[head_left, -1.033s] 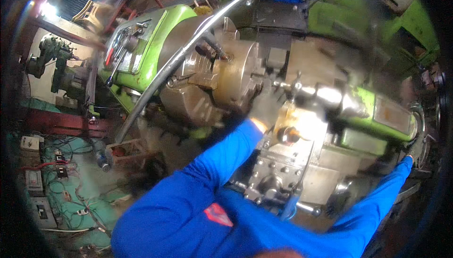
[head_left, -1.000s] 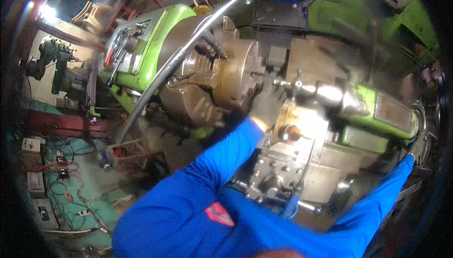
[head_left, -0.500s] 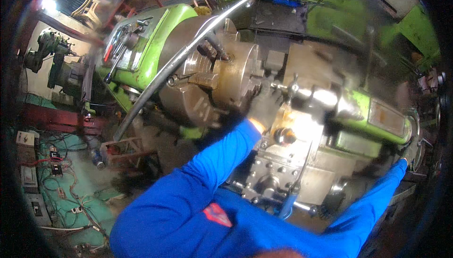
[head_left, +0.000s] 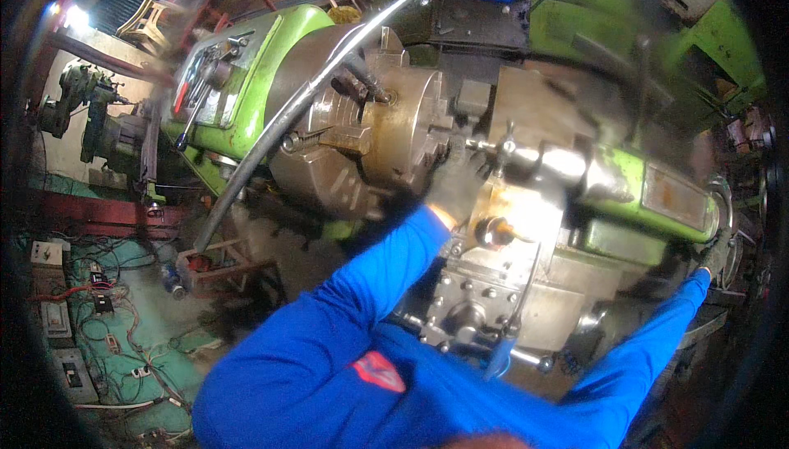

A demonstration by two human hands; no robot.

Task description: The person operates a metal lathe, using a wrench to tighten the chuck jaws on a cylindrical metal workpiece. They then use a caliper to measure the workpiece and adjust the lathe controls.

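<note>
My left hand [head_left: 457,184], in a dark grey glove, reaches into the gap between a round metal workpiece [head_left: 403,128] and the narrow fitting [head_left: 491,147] at the end of the shiny tailstock spindle [head_left: 563,165]. Its fingers are dark and blurred, so their closure is unclear. The large lathe chuck [head_left: 316,174] grips the workpiece from the left. Far to the right, my gloved right hand [head_left: 718,257] is closed on the rim of the tailstock handwheel [head_left: 725,211]. The green tailstock [head_left: 620,182] lies between my hands.
A long metal bar [head_left: 308,104] slants across the chuck. Tools lie on the green headstock [head_left: 288,46]. Nearer me is the bolted carriage apron [head_left: 468,297] with a lever [head_left: 526,359]. Cables run over the green floor [head_left: 177,326] at the left.
The view has shifted slightly. My left hand stays in the gap by the workpiece, and my right hand stays at the handwheel.
</note>
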